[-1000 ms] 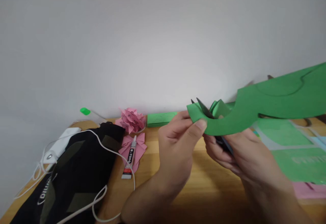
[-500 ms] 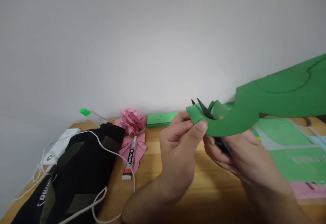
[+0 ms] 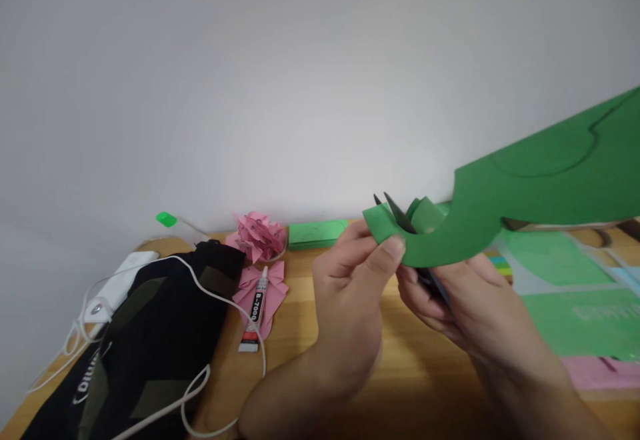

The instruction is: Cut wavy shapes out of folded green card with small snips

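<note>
A large green paper sheet [image 3: 540,180] with pencil curves drawn on it stretches from the middle to the upper right. My left hand [image 3: 350,293] pinches its left end between thumb and fingers. My right hand [image 3: 470,307] is closed round dark scissors [image 3: 400,217] beneath the sheet. The blades stand apart and poke up through the cut in the green paper. Most of the scissor handles are hidden by paper and fingers.
On the wooden table [image 3: 300,353] lie a glue tube [image 3: 254,313] on folded pink paper [image 3: 273,290], a pink paper flower [image 3: 257,235], a green paper stack [image 3: 315,233], a black bag [image 3: 145,340] with white cable [image 3: 200,293], and green sheets [image 3: 575,293] at right.
The right part of the green sheet has risen and tilted upward. Both hands have kept their grips and shifted slightly left.
</note>
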### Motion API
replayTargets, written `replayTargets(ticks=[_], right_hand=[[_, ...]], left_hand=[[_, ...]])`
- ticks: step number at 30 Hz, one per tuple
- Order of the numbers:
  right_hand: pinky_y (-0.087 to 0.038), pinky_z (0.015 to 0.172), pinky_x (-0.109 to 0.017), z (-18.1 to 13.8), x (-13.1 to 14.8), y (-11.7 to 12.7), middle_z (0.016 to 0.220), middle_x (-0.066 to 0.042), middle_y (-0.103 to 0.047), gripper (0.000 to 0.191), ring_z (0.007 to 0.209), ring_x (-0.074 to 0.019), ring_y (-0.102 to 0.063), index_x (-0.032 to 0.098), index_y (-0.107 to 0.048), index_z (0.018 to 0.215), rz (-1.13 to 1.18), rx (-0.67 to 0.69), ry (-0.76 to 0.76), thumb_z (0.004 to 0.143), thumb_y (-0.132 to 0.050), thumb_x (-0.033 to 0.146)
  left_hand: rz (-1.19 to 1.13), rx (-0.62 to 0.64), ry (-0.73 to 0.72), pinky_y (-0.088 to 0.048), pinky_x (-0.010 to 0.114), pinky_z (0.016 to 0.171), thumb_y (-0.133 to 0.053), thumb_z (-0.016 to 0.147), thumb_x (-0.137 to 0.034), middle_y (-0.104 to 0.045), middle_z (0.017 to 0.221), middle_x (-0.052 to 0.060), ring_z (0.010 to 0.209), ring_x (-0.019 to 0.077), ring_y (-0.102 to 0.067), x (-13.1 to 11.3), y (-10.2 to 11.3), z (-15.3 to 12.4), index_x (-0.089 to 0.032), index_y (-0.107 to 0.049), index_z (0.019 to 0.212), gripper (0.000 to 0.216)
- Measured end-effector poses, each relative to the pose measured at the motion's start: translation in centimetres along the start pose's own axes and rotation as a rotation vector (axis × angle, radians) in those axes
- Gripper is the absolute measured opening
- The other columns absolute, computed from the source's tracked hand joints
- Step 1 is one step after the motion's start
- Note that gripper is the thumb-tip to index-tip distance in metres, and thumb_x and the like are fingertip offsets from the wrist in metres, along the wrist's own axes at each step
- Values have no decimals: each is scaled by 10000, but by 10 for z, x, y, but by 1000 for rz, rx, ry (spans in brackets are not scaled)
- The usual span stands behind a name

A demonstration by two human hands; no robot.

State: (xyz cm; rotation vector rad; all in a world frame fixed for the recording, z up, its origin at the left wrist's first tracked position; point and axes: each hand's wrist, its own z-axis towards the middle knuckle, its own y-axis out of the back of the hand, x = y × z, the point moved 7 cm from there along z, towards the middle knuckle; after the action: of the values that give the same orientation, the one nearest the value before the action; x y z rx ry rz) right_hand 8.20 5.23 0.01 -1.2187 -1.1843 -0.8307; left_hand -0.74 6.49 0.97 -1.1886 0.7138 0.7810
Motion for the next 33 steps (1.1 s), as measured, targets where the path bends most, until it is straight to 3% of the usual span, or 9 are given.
replayTargets(ticks=[10,19,33], right_hand=[[-123,354,-226,-2,-10,1,412,61,-285,596,375,-67,-195,216,-388,504,20,-1,-31,871,-516,667],[-128,394,-251,-2,-9,3,422,49,-305,604,400,-72,-226,208,-384,480,19,-53,-10,882,-545,630],[-122,402,-267,-3,-12,5,404,44,-325,623,392,-73,-239,209,-402,451,-7,-94,-26,838,-574,666]], left_hand=[[-60,10,30,-448,318,927,-689,864,-236,-692,834,-7,903,152,-583,2,-2,1,-297,-782,705,194],[-43,2,27,-453,327,908,-697,851,-246,-680,816,5,885,157,-583,2,-2,2,-256,-747,633,223],[-112,10,35,-425,281,875,-680,860,-202,-660,748,-7,851,143,-541,3,-4,2,-297,-801,720,208]])
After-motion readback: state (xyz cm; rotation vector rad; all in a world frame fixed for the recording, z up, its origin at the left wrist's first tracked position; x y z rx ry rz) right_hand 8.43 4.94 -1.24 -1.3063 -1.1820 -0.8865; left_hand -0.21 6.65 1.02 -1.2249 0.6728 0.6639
